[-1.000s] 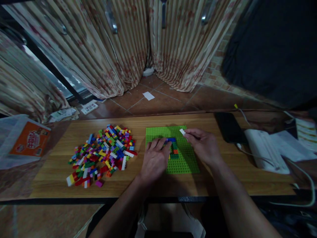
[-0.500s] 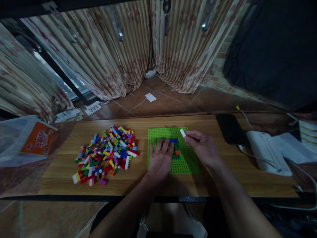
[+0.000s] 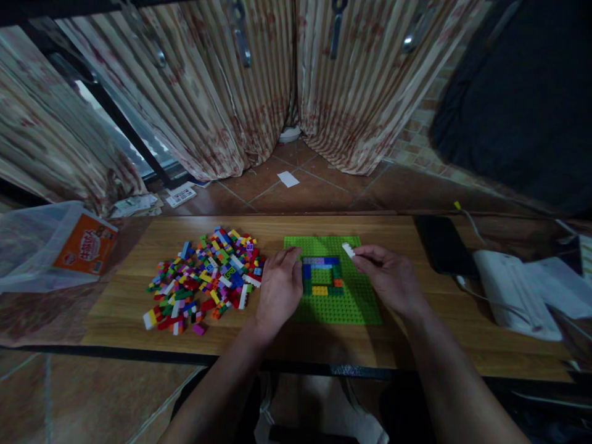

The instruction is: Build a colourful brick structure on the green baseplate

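Observation:
A green baseplate (image 3: 351,302) lies on the wooden table (image 3: 407,345), carrying a small flat block of blue, purple, green, yellow and orange bricks (image 3: 322,277). My left hand (image 3: 277,290) rests on the plate's left edge, fingers loosely curled and apart, holding nothing, just left of those bricks. My right hand (image 3: 388,277) hovers over the plate's right side and pinches a small white brick (image 3: 348,250) at its fingertips. A heap of several loose coloured bricks (image 3: 206,277) lies to the left of the plate.
A plastic bag with an orange box (image 3: 83,243) sits at the table's left end. A black phone (image 3: 443,251), a white device (image 3: 509,283) with cables, and papers (image 3: 555,287) lie at the right. Striped curtains (image 3: 259,92) hang behind over a tiled floor.
My left hand has slid left off the built bricks to the plate's left edge, uncovering them. My right hand keeps the white brick in much the same place. The view shifted slightly.

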Available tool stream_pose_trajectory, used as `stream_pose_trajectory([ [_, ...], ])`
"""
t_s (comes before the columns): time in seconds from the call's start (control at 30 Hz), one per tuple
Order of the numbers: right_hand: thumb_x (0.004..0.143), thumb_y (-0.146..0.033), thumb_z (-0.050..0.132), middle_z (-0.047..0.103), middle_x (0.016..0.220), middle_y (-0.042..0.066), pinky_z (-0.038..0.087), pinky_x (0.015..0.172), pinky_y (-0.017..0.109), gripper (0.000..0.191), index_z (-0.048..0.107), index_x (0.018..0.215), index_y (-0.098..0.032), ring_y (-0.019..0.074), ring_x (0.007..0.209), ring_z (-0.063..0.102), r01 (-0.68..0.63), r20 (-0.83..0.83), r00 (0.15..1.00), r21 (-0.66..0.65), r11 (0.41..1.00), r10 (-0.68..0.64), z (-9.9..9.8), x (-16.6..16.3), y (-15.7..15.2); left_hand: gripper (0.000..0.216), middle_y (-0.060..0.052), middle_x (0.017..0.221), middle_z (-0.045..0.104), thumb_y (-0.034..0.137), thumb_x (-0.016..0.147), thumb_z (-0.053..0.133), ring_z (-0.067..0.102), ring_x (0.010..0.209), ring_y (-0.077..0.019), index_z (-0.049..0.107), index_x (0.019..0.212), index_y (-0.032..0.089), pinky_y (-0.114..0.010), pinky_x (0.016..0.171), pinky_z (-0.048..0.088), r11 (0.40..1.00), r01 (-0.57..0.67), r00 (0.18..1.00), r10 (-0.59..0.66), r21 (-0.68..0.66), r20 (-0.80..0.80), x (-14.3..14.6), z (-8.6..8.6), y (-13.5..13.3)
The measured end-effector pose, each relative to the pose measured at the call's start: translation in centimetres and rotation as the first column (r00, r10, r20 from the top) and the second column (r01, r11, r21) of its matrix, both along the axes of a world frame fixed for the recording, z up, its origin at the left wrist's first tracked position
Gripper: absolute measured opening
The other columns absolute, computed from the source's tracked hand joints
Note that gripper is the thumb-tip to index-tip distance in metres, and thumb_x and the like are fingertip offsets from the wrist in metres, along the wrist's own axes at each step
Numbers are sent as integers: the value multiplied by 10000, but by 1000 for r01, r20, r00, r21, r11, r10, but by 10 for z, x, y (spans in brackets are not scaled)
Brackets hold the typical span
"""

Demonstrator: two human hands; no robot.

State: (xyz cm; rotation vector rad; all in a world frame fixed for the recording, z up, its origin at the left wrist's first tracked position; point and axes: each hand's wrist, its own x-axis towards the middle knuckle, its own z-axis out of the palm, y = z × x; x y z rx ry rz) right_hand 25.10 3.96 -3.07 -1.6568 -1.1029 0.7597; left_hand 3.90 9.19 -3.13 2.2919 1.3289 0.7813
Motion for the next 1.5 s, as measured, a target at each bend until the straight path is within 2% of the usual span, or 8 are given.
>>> stream_pose_trajectory([
  [0.1, 806, -392, 644, 737, 854, 29, 474, 744, 338, 210, 729, 888, -219, 201, 794, 650, -52, 73, 996, -27, 998, 54, 0, -3, -1, 307, -101, 1195, 683, 164, 931, 468, 622, 1133, -224, 636, 1188, 163, -383, 1022, 487, 997, -5, 997, 11, -73, 75, 0, -2, 4],
  [0.2, 829, -373, 622, 739, 862, 19, 470, 733, 341, 188, 733, 901, -240, 201, 785, 651, -111, 156, 981, -65, 992, 120, 0, -11, -2, 303, -98, 1195, 685, 157, 919, 486, 624, 1134, -231, 646, 1177, 171, -397, 1032, 484, 995, -6, 996, 14, -98, 84, 3, -3, 4],
  [0.3, 842, -321, 604, 723, 872, 19, 472, 743, 339, 149, 726, 876, -242, 192, 788, 647, -191, 202, 959, -48, 980, 197, 2, -22, -2, 302, -96, 1189, 686, 142, 908, 493, 631, 1125, -228, 652, 1164, 175, -392, 1033, 484, 993, -7, 995, 19, -114, 97, 3, -2, 5],
  [0.6, 864, -234, 596, 680, 858, 34, 445, 793, 354, 127, 718, 828, -244, 205, 853, 613, -380, 405, 820, -142, 914, 404, 1, -35, -1, 263, -87, 1124, 700, 158, 881, 547, 644, 1075, -230, 668, 1113, 181, -387, 988, 506, 989, -5, 999, 12, -145, 48, -4, -1, 6],
  [1.13, 861, -233, 617, 694, 873, 31, 447, 808, 366, 111, 725, 844, -252, 212, 867, 607, -392, 460, 787, -141, 909, 411, -1, -26, -3, 319, -92, 1201, 671, 205, 835, 648, 594, 1140, -255, 656, 1151, 164, -417, 1020, 469, 990, 34, 999, -34, -137, 8, -1, -1, 1],
  [1.5, 872, -185, 613, 678, 841, 48, 442, 799, 358, 123, 711, 805, -218, 208, 851, 586, -403, 530, 730, -176, 898, 432, 4, -29, -4, 356, -100, 1215, 664, 256, 806, 693, 576, 1163, -270, 666, 1147, 159, -432, 1031, 454, 976, 39, 999, -40, -216, 2, -1, 6, 2],
])
